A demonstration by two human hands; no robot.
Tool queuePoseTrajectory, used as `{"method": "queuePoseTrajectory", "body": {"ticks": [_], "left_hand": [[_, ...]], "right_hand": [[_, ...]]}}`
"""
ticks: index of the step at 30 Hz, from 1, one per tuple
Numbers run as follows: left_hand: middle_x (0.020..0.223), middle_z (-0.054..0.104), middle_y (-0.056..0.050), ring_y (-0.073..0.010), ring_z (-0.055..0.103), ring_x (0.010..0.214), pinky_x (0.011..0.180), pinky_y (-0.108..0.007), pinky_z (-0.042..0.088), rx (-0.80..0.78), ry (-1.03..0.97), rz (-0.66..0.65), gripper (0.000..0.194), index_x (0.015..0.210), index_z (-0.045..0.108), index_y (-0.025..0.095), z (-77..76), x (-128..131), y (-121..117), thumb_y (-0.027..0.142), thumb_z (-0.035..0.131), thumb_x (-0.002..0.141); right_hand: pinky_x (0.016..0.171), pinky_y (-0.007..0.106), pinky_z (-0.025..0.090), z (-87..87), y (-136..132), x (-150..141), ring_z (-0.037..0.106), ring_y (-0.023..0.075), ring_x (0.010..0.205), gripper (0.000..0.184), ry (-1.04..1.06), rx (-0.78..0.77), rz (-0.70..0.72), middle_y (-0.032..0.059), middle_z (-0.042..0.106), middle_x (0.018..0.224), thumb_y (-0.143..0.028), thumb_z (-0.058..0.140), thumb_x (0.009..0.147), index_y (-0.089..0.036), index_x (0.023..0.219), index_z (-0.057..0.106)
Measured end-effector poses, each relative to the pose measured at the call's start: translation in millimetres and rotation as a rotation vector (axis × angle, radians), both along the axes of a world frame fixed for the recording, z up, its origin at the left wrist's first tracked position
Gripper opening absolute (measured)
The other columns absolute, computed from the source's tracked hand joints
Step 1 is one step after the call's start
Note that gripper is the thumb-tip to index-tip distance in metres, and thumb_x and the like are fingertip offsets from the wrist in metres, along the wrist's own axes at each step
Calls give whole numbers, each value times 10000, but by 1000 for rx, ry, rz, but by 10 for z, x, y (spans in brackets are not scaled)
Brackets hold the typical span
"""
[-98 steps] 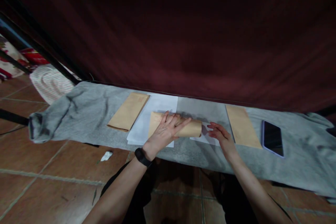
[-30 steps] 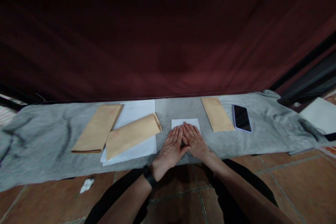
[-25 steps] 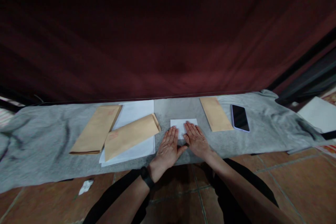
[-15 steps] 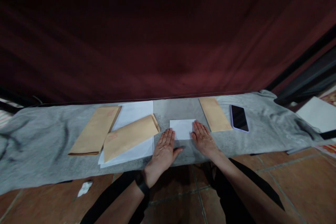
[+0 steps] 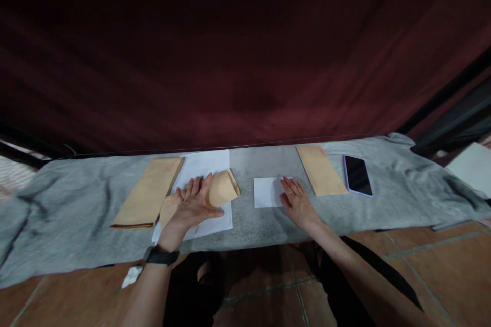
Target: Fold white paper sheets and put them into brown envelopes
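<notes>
My left hand (image 5: 195,205) is spread over a brown paper envelope (image 5: 223,187), covering its middle; I cannot tell how firmly it touches. This envelope lies slanted on white paper sheets (image 5: 205,161), its right end gaping a little. Fingers stretched out, my right hand (image 5: 298,204) rests at the right edge of a small white folded paper (image 5: 266,193), which lies flat on the grey cloth. To the left is a stack of brown envelopes (image 5: 149,191). Another brown envelope (image 5: 321,169) lies just beyond my right hand.
A phone (image 5: 357,176) with a purple edge lies on the right of the grey cloth (image 5: 399,189). Dark red fabric (image 5: 245,87) hangs behind the bench. A crumpled white tissue (image 5: 131,276) is on the tiled floor, and a white panel (image 5: 473,166) stands at far right.
My left hand has left the small white paper and moved left onto the slanted envelope. My right hand stays at the paper's right edge. The whole view has shifted slightly.
</notes>
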State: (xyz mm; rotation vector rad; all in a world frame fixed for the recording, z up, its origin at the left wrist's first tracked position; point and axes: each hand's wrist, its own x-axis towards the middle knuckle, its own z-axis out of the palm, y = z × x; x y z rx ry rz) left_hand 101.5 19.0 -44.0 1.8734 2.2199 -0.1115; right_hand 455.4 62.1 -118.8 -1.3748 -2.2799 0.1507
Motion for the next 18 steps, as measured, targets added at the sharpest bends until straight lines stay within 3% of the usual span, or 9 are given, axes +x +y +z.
{"method": "queuePoseTrajectory", "body": {"ticks": [4,9,14,18], "left_hand": [[1608,304,-211,-423,223,1507,1162,-697,103,17,-32,-41,1175,1611,113,245,47,17,-13,552,749,671],[1446,468,-176,-408,420,1381,1159,-709,132,232,-62,-158,1139,1606,124,247,54,132,-36,474,756,685],[1404,492,-169,-392,456,1343,1193,-675,128,456,-34,-362,1134,1606,129,242,116,489,-84,403,791,699],[1414,490,-173,-362,444,1362,1226,-615,128,496,-3,-477,1043,1603,179,232,197,757,-110,356,766,750]], "right_hand": [[1209,527,329,53,-40,-123,386,275,1468,505,13,-46,37,162,505,1519,-242,385,994,-96,1466,490],[1185,482,396,244,-75,-211,439,238,1433,492,142,-112,135,111,516,1517,-251,411,1000,-192,1480,495],[1168,405,419,493,-117,-273,512,185,1373,445,388,-221,285,55,563,1477,-259,393,1023,-269,1442,543],[1079,379,491,517,-98,-321,614,205,1253,360,539,-364,353,66,677,1317,-242,429,1002,-232,1235,703]]}}
